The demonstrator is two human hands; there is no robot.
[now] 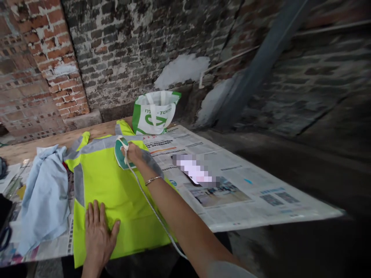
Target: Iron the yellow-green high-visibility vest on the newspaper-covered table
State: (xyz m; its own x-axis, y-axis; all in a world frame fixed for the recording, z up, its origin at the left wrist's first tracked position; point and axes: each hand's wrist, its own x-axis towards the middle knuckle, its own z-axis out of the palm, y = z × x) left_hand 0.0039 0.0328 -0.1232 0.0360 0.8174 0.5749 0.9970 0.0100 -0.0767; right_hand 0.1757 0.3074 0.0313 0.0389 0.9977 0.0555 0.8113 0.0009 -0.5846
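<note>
A bright yellow high-visibility vest point(101, 181) with grey bands lies spread on the newspaper-covered table. My right hand point(133, 153) is closed around the handle of a teal and white clothes iron point(119, 154), which rests on the vest's upper part. From the iron a pale cord point(147, 200) runs back beneath my forearm toward me. Flat on the vest's lower left part lies my left hand point(99, 231), its fingers stretched out and thumb apart.
A light blue cloth point(46, 193) lies left of the vest. At the back stands a green and white bag point(156, 114). A phone point(193, 170), partly blurred, rests on the newspaper point(226, 200) to the right. Dark items, including a blue loop point(5, 237), sit at the left edge.
</note>
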